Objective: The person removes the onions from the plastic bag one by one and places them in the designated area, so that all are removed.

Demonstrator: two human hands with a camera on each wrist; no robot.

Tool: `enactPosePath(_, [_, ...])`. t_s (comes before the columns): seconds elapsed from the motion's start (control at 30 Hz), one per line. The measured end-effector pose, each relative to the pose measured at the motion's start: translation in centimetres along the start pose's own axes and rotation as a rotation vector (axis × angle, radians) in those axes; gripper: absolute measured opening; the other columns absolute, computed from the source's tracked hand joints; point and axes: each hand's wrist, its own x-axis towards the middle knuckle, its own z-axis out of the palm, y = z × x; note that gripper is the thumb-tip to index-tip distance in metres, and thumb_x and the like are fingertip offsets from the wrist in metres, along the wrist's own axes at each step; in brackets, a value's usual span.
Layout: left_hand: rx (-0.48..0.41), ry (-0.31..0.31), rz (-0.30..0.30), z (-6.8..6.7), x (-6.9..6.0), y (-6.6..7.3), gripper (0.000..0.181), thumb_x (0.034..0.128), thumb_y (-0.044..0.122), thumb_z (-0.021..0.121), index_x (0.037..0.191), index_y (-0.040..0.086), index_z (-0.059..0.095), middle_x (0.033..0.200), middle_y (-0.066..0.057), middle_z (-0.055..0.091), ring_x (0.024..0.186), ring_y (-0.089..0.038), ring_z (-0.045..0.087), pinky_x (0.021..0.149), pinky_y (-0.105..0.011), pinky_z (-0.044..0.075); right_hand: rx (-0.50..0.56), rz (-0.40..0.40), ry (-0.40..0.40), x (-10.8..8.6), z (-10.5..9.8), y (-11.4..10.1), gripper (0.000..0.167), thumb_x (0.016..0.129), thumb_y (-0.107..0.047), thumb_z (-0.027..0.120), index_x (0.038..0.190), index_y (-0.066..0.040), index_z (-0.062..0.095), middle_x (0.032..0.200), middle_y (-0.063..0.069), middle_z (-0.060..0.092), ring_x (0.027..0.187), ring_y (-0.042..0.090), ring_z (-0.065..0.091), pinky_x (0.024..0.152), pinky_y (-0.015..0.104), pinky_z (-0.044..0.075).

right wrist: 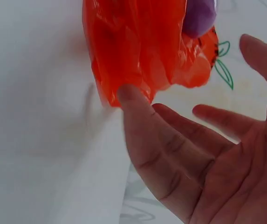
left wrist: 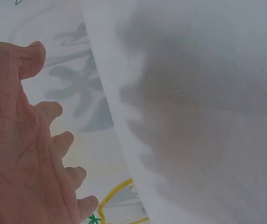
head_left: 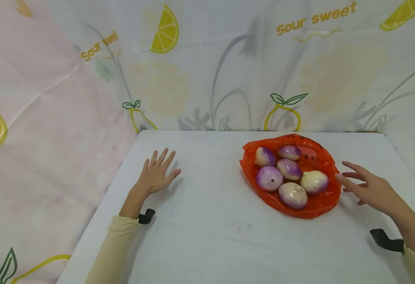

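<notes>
Several purple-and-white onions [head_left: 289,169], shiny and rounded, lie in an open red plastic bag [head_left: 310,209] on the right half of the table. My right hand [head_left: 374,193] is at the bag's right edge, its fingers spread and loosely bent, holding nothing. In the right wrist view a fingertip of the right hand [right wrist: 208,163] overlaps the red bag [right wrist: 138,46]; whether they touch, I cannot tell. Part of one purple onion [right wrist: 201,17] shows there too. Over the table's left side hovers my left hand [head_left: 154,175], palm down with fingers spread, nothing in it.
A white table [head_left: 200,236] spreads under both hands. Behind it and on the left hangs a cloth [head_left: 200,79] printed with lemons and lettering. A black piece [head_left: 147,216] sits at the left wrist, and a similar black piece [head_left: 386,240] at the right wrist.
</notes>
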Motion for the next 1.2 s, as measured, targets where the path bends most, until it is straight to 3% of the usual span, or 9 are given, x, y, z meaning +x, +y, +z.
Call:
enactPosePath(0.2, [0.016,0.013,0.009,-0.1,0.0,0.6,0.078,0.0993,0.064,0.032,0.159,0.017,0.016,0.164,-0.011,0.009,0.147,-0.046,0.001,0.112,-0.068,0.006,0.055,0.025,0.031,-0.1,0.8,-0.8,0.076,0.099,-0.044,0.056,0.153,0.0,0.024,0.131,0.041,0.048,0.079,0.027,0.071,0.053,0.035,0.056])
enactPosePath(0.7, [-0.044,0.112,0.079,-0.8,0.9,3.6,0.077,0.0972,0.065,0.04,0.158,0.02,0.025,0.162,-0.005,0.02,0.147,-0.041,0.014,0.114,-0.063,0.014,0.034,-0.008,0.136,0.2,1.8,-1.1,0.068,0.098,-0.034,0.062,0.148,0.002,0.034,0.121,0.039,0.055,0.06,0.022,0.063,0.05,0.031,0.054])
enactPosePath(1.07, [-0.071,0.132,0.135,-0.7,1.5,5.3,0.075,0.0971,0.064,0.043,0.156,0.017,0.031,0.159,-0.008,0.029,0.143,-0.041,0.027,0.113,-0.059,0.024,0.054,-0.019,0.154,0.2,2.0,-0.9,0.06,0.098,-0.026,0.063,0.144,0.005,0.039,0.117,0.039,0.057,0.073,0.026,0.068,0.051,0.031,0.056])
enactPosePath(1.2, [-0.116,0.17,0.166,-0.7,1.9,6.1,0.077,0.0944,0.065,0.047,0.154,0.016,0.036,0.154,-0.011,0.038,0.135,-0.038,0.041,0.106,-0.057,0.036,0.058,-0.014,0.152,0.1,1.9,-0.8,0.06,0.098,-0.025,0.063,0.144,0.004,0.039,0.118,0.039,0.057,0.074,0.027,0.068,0.051,0.031,0.056])
